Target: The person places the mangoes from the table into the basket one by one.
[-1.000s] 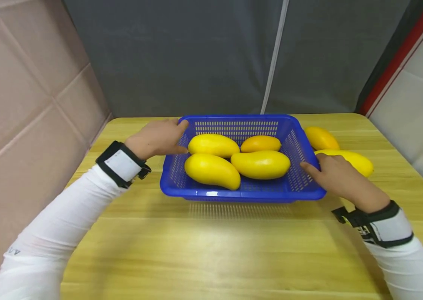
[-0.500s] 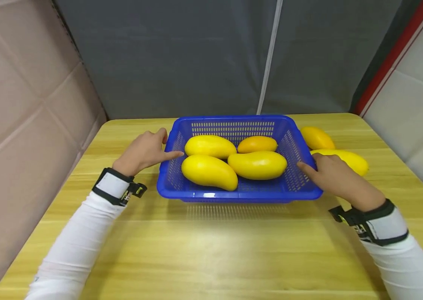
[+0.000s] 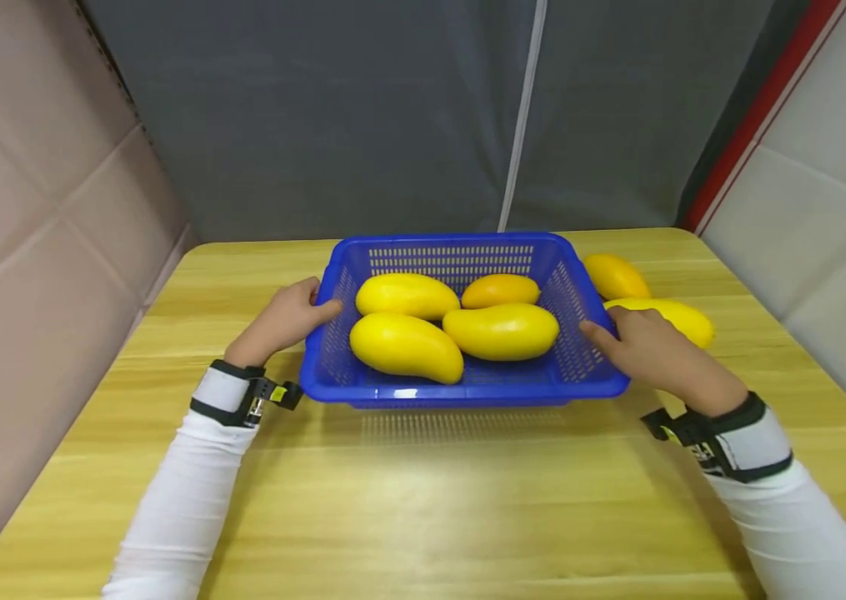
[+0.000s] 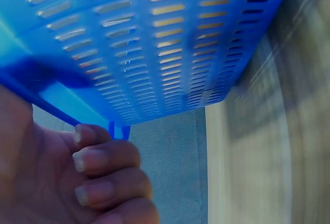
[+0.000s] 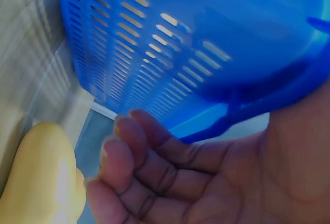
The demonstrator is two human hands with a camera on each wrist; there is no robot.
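Note:
A blue plastic basket (image 3: pixel 460 392) with slotted walls holds several mangoes, among them a yellow mango (image 3: pixel 501 332) and a smaller orange-yellow mango (image 3: pixel 501 290). My left hand (image 3: pixel 283 319) grips the basket's left rim, thumb over the inside and fingers curled below the rim, as the left wrist view shows. At the opposite rim, my right hand (image 3: pixel 651 350) holds on with its thumb inside the wall. Its curled fingers (image 5: pixel 117 162) show under the rim in the right wrist view.
Two more mangoes lie outside the basket on the right: an orange-yellow mango (image 3: pixel 616 276) and a yellow mango (image 3: pixel 681 321) partly behind my right hand. The wooden table (image 3: pixel 423 508) ends at a grey curtain (image 3: pixel 302 125), with padded walls at both sides.
My left hand has shifted from above the basket's back left corner down along the left rim and now grips it. The right hand keeps its hold. The view has turned slightly.

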